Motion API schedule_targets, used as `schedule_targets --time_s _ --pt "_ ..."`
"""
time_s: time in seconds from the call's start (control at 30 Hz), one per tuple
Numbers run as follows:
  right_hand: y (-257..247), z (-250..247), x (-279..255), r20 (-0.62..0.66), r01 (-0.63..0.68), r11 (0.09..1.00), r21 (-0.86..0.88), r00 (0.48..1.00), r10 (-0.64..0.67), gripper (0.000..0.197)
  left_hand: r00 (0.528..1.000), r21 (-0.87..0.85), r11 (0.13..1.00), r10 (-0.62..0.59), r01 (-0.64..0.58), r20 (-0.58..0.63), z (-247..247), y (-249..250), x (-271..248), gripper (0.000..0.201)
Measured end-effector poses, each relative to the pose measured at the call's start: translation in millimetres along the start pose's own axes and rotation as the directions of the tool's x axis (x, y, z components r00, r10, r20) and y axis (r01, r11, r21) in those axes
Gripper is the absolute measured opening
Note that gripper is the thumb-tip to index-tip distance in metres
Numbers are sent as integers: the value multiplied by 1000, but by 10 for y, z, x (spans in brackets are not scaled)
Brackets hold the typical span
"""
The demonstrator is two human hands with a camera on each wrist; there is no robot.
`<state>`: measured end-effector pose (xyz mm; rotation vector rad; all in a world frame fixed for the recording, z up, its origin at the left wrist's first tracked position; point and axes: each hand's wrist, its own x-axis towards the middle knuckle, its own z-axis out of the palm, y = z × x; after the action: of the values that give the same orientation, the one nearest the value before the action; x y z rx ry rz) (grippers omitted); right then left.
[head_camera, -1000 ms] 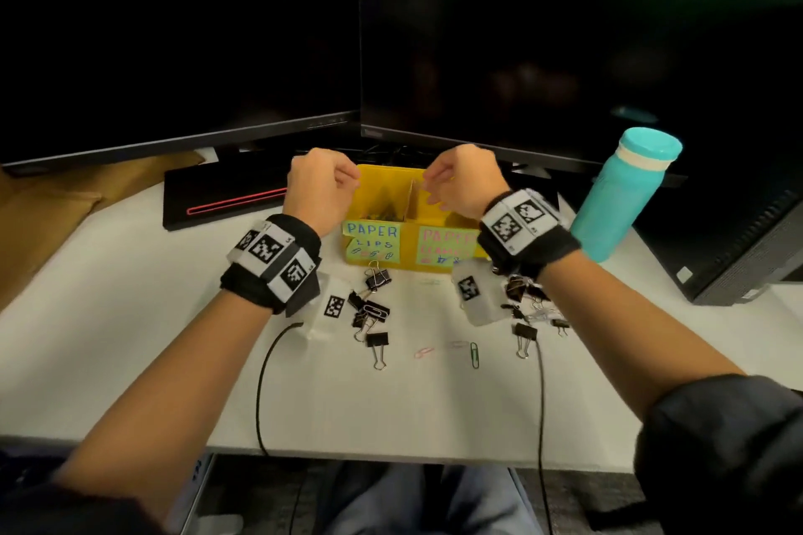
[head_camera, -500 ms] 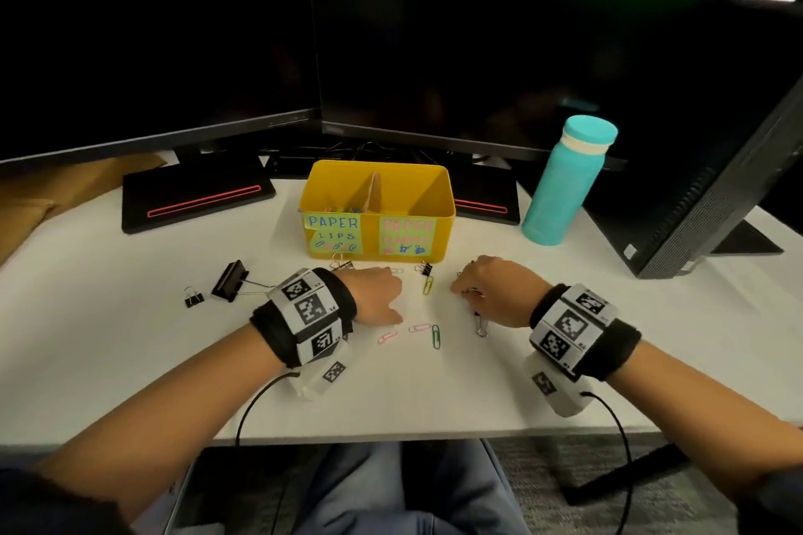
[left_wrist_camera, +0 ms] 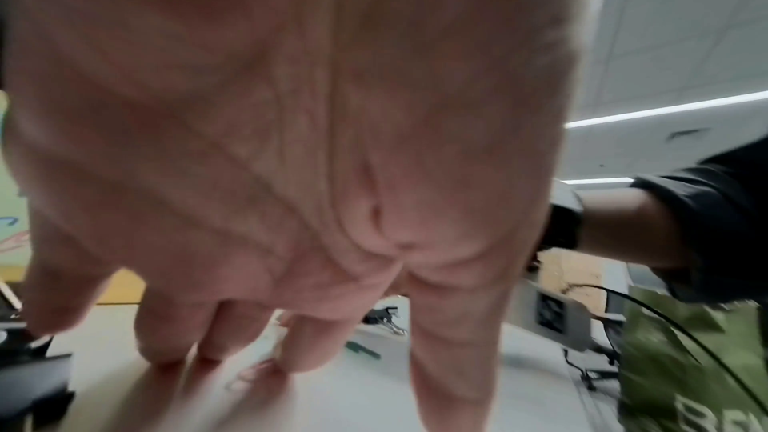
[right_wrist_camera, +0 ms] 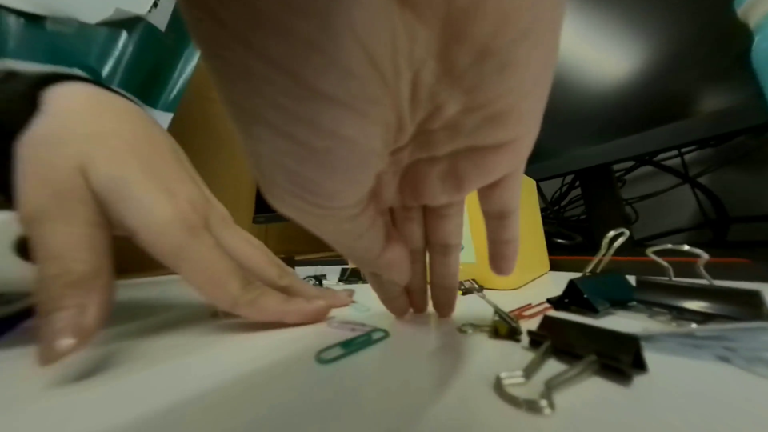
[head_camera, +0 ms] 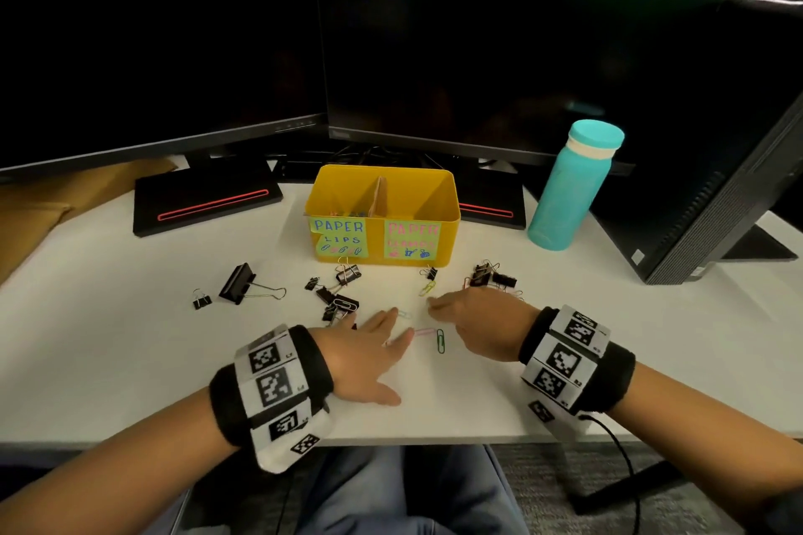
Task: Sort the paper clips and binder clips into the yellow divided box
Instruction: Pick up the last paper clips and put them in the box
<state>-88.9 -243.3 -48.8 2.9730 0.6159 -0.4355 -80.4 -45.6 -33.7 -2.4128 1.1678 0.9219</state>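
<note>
Reaching low over the desk (head_camera: 130, 361), we had our left hand (head_camera: 365, 354) flat with fingers (left_wrist_camera: 307, 344) straight and spread, holding nothing — a pink paper clip (head_camera: 423, 332) just beyond its fingertips. That thin wire could skate away under a flat press. Rightward lay the green paper clip (right_wrist_camera: 353, 344), then our right hand (head_camera: 478, 326), fingers straight and together on the desk, empty — the yellow divided box (head_camera: 382, 239) waited behind.

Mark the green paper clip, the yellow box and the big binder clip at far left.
green paper clip (head_camera: 440, 341), head view, middle of its loop.
yellow box (head_camera: 374, 263), head view, front wall between the labels.
big binder clip (head_camera: 237, 283), head view, black body.
</note>
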Motion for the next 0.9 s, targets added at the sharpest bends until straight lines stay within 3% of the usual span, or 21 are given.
schedule_targets --time_s 0.13,0.23,0.37,0.47,0.53,0.63,0.73,0.8,0.9 --pt "7 -9 -257 -98 -10 996 92 995 19 48 995 -136 991 -11 -2 -97 -119 -93 62 91" --pt "144 48 -387 -184 0 988 157 983 29 45 989 -132 990 29 -49 -148 -251 -88 154 93" --pt "369 120 -347 -270 -65 979 195 956 117 38 992 -140 990 10 -28 -125 -318 2 277 101" --pt "494 104 -272 -278 -129 972 194 943 181 44 996 -113 993 25 -36 -91 -257 33 256 103" --pt "508 93 -202 -222 -130 982 138 962 158 50 995 -118 991 62 -70 -73 -226 29 186 102" --pt "372 85 -132 -134 -26 998 53 990 33 57 994 -187 980 46 -64 -100 -210 -41 118 100" --pt "259 75 -179 -173 77 992 95 983 -59 63 983 -227 974 -18 -23 -181 -230 -138 149 95" --pt "355 35 -250 -236 10 981 194 971 37 66 975 -235 971 -12 -41 -220 -277 -153 196 87" --pt "715 -27 -406 -284 -182 954 239 926 248 51 962 -194 974 63 -117 -265 -369 -38 323 76"
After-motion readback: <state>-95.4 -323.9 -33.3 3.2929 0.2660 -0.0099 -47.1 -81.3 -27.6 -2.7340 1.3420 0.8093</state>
